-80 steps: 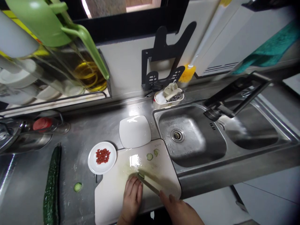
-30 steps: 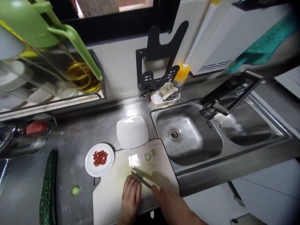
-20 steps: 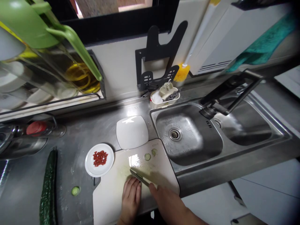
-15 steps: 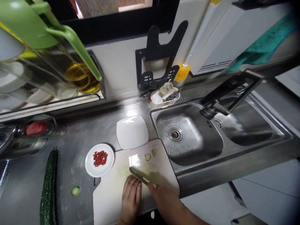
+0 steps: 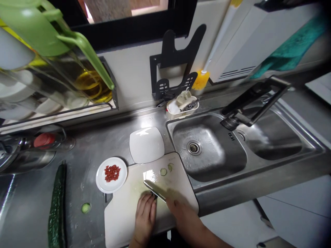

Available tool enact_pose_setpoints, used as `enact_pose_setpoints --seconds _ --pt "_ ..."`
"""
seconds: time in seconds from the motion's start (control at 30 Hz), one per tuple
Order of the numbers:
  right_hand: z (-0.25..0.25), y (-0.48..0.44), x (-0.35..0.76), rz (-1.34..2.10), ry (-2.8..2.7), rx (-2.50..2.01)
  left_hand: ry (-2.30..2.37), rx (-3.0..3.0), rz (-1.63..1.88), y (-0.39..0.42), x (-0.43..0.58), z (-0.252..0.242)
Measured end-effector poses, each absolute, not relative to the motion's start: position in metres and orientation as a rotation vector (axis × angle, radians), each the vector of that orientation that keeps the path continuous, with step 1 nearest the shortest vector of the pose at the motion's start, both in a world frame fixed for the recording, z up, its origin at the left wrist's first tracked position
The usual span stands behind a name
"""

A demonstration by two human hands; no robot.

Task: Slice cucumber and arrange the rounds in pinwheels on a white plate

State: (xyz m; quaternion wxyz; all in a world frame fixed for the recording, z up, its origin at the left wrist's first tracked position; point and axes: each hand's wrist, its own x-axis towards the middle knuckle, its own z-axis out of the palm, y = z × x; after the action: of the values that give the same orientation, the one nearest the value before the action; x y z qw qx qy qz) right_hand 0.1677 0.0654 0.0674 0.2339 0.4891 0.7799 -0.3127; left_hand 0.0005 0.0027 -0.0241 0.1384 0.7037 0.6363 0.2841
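Observation:
On the cutting board (image 5: 124,206), my left hand (image 5: 146,212) has its fingers curled together over a small dark green piece, probably cucumber, mostly hidden under the fingertips. My right hand (image 5: 178,210) is closed round a knife (image 5: 154,190), whose blade points up and left just beyond the left fingertips. A cucumber slice (image 5: 163,172) lies near the board's far right, beside thin cucumber scraps (image 5: 170,167). A whole cucumber (image 5: 57,206) rests on the counter to the left, with a cut-off slice (image 5: 85,208) between it and the board.
A round white plate (image 5: 99,182) of chopped red bits stands at the board's far left corner. Behind the board is a square white plate (image 5: 147,146). The double sink (image 5: 209,148) and black faucet (image 5: 240,119) are on the right. An oil jug (image 5: 85,51) sits upper left.
The knife blade has lifted and tilted slightly, its edge moving a little away from the left fingertips. My right hand has shifted slightly right. The left hand stays nearly in place.

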Motion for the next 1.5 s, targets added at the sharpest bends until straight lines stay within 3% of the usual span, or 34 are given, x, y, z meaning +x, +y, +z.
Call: enact_pose_setpoints --seconds 0.7,1.5 --pt "0.104 0.057 0.189 -0.949 2.096 1.403 1.811 2.086 0.874 0.001 -0.001 -0.029" --pt "0.100 0.064 0.179 -0.900 2.104 1.347 1.821 2.054 0.877 0.003 0.000 -0.027"
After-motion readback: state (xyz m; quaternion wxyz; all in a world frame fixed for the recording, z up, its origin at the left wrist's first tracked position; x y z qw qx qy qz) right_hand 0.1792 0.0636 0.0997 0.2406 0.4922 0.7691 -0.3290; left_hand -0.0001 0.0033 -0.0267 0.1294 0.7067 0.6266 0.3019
